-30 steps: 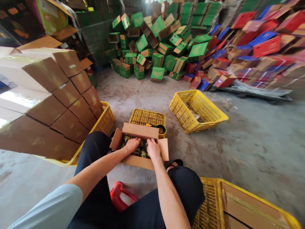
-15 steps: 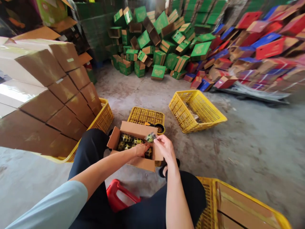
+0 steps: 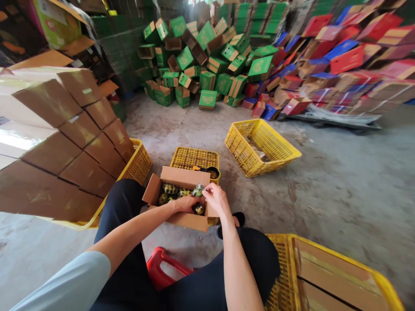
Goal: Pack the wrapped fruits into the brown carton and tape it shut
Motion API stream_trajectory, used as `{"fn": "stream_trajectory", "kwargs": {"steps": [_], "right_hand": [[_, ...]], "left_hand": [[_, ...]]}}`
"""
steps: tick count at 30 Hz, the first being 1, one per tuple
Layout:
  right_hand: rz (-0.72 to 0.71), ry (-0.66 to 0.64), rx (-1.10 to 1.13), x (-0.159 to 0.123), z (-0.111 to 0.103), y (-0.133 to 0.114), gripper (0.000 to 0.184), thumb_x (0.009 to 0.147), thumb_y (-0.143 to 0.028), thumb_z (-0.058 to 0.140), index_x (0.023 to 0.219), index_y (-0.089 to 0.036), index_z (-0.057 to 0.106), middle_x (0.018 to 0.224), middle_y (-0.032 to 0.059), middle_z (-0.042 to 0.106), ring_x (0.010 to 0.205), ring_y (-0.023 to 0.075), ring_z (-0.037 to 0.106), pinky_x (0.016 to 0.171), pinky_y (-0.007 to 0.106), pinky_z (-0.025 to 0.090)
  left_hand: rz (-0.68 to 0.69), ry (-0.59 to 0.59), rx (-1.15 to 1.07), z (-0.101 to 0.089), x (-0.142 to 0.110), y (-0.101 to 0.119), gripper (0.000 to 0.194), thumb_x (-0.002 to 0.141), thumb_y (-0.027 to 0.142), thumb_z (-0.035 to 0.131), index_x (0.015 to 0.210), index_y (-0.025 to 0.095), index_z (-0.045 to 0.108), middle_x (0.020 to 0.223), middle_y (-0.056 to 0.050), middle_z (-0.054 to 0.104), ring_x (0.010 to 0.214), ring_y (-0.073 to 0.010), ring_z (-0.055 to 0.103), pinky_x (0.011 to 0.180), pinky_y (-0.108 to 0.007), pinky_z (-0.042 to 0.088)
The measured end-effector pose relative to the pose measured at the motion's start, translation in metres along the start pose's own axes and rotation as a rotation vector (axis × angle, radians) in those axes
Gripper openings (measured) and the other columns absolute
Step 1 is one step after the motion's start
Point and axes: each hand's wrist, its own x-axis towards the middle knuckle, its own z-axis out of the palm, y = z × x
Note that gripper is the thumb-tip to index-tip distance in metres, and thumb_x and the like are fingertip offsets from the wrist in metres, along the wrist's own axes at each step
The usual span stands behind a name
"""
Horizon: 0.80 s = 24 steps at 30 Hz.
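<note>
Your right hand has risen clear of the box and now pinches one wrapped pack between thumb and fingers, above the box's right side. This pack is therefore out of the layer; the other packs lie inside the box. Your left hand reaches in among them, fingers partly hidden; whether they grip cannot be determined.
</note>
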Motion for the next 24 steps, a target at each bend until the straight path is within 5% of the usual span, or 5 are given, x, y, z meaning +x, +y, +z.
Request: {"fn": "stream_trajectory", "kwargs": {"steps": [8, 11, 17, 20, 24], "right_hand": [[0.092, -0.051, 0.325, 0.004, 0.001, 0.005, 0.026, 0.088, -0.026, 0.056, 0.110, -0.020, 0.067, 0.077, 0.0009, 0.076, 0.075, 0.0197, 0.079, 0.069, 0.029, 0.064], [0.141, -0.068, 0.381, 0.005, -0.005, 0.008, 0.042, 0.086, -0.024, 0.057, 0.125, -0.018, 0.069, 0.086, 0.0034, 0.079, 0.075, 0.0185, 0.079, 0.071, 0.030, 0.065], [0.156, -0.094, 0.540, 0.002, -0.016, 0.015, 0.037, 0.082, -0.025, 0.061, 0.114, -0.016, 0.076, 0.104, 0.0093, 0.082, 0.081, 0.0209, 0.080, 0.080, 0.036, 0.066], [0.060, -0.121, 0.430, 0.000, -0.020, 0.013, 0.031, 0.082, -0.023, 0.060, 0.107, -0.017, 0.078, 0.103, 0.0084, 0.082, 0.088, 0.0225, 0.079, 0.082, 0.035, 0.064], [-0.107, -0.151, -0.025, -0.005, -0.024, 0.001, 0.030, 0.083, -0.010, 0.056, 0.095, -0.021, 0.081, 0.096, 0.0043, 0.083, 0.090, 0.0210, 0.076, 0.091, 0.032, 0.057]], "left_hand": [[0.065, -0.131, -0.213, -0.005, -0.006, -0.007, 0.059, 0.074, 0.021, 0.086, 0.131, 0.019, 0.070, 0.135, -0.011, 0.071, 0.126, -0.0295, 0.066, 0.109, -0.034, 0.049], [0.043, -0.112, -0.328, -0.007, -0.005, -0.009, 0.050, 0.076, 0.025, 0.086, 0.124, 0.019, 0.074, 0.127, -0.010, 0.075, 0.118, -0.0284, 0.069, 0.104, -0.032, 0.050], [-0.147, 0.026, -0.590, -0.012, -0.015, -0.013, 0.021, 0.083, 0.036, 0.078, 0.087, 0.015, 0.080, 0.080, -0.001, 0.074, 0.078, -0.0171, 0.066, 0.076, -0.023, 0.049], [-0.255, 0.144, -0.590, -0.016, -0.018, -0.016, 0.040, 0.094, 0.047, 0.063, 0.079, 0.012, 0.074, 0.066, 0.001, 0.062, 0.066, -0.0135, 0.055, 0.065, -0.023, 0.044], [-0.402, 0.272, -0.544, -0.019, -0.014, -0.016, 0.041, 0.098, 0.042, 0.053, 0.073, 0.013, 0.067, 0.061, 0.003, 0.053, 0.063, -0.0127, 0.048, 0.061, -0.022, 0.039]]}}
